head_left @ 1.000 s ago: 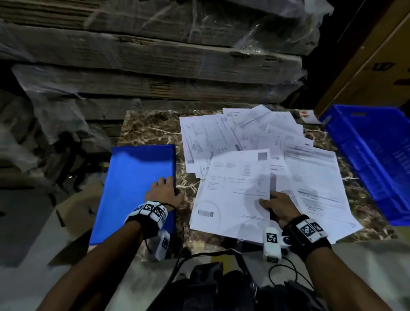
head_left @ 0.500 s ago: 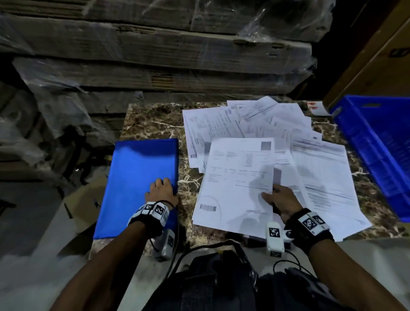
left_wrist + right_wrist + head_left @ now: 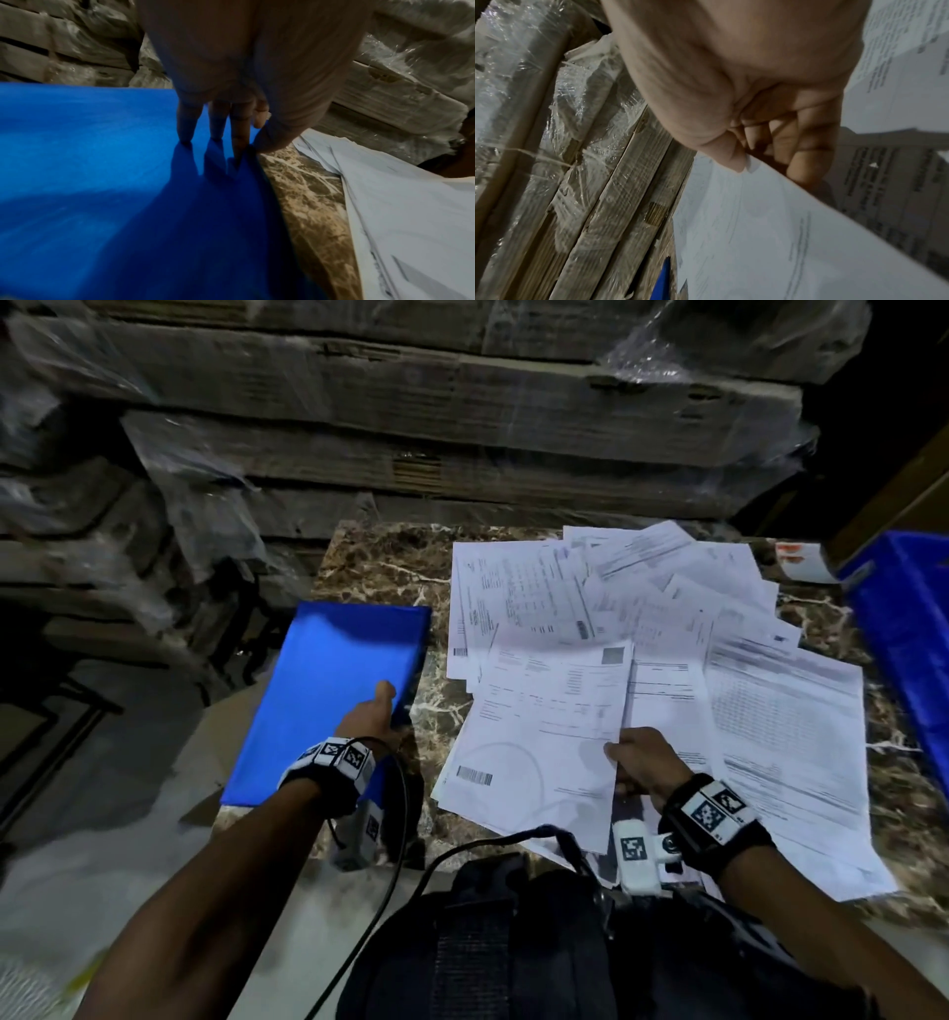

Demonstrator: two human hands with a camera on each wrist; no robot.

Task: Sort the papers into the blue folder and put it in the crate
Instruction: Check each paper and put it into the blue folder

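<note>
The blue folder (image 3: 328,690) lies closed on the left of the marble table (image 3: 390,557). My left hand (image 3: 372,719) grips its right edge, thumb up on the cover. In the left wrist view the fingers (image 3: 187,125) touch the folder (image 3: 90,162) and the thumb sits at its edge. Several white printed papers (image 3: 667,608) lie fanned out on the right. My right hand (image 3: 637,757) pinches the top sheet (image 3: 544,726) at its near right edge. The right wrist view has the thumb on that sheet (image 3: 757,233), fingers curled beneath.
A blue crate (image 3: 909,629) stands off the table's right edge. Plastic-wrapped cardboard stacks (image 3: 411,428) wall off the back. A small white card (image 3: 801,559) lies at the far right corner. A black bag (image 3: 513,942) and cables sit at the near edge.
My left hand has turned from lying flat on the folder to gripping its right edge with the thumb up. The right hand keeps its pinch on the top sheet.
</note>
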